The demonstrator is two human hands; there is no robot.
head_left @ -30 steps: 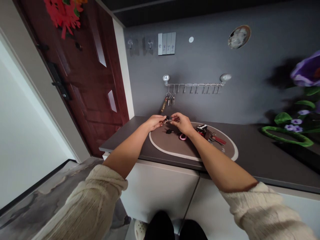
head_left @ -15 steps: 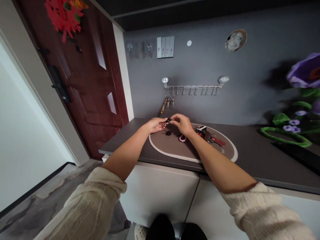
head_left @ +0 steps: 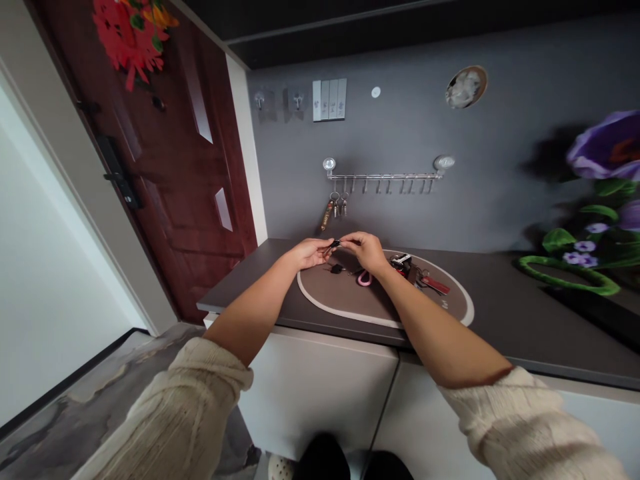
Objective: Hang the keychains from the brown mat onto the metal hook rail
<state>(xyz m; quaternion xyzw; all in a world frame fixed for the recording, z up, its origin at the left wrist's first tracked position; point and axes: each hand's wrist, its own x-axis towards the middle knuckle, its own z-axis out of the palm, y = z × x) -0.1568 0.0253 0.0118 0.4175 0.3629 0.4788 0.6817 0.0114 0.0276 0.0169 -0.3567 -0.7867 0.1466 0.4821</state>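
Note:
Above an oval brown mat (head_left: 340, 300), my left hand (head_left: 311, 253) pinches a small black-headed key (head_left: 335, 244) between thumb and fingers. My right hand (head_left: 369, 251) grips the other side of that key with its fingertips, close to my left hand. Beneath them on the mat lies another black-headed key (head_left: 337, 269). A pink loop (head_left: 365, 279) rests by my right wrist, partly covered. Right of that wrist is a pile of keys (head_left: 403, 264), with a red tag (head_left: 436, 285) at its edge.
Behind my hands, a hook rail (head_left: 387, 177) on the grey wall carries keys (head_left: 340, 207) and a brown tag (head_left: 327, 216) at its left end. Purple artificial flowers (head_left: 605, 147) stand at right. A dark red door (head_left: 185, 200) is at left. The counter's front edge runs below my forearms.
The view has shifted slightly. Both hands stay together over the mat, still holding the key, with only small finger movement. The things on the mat lie as before.

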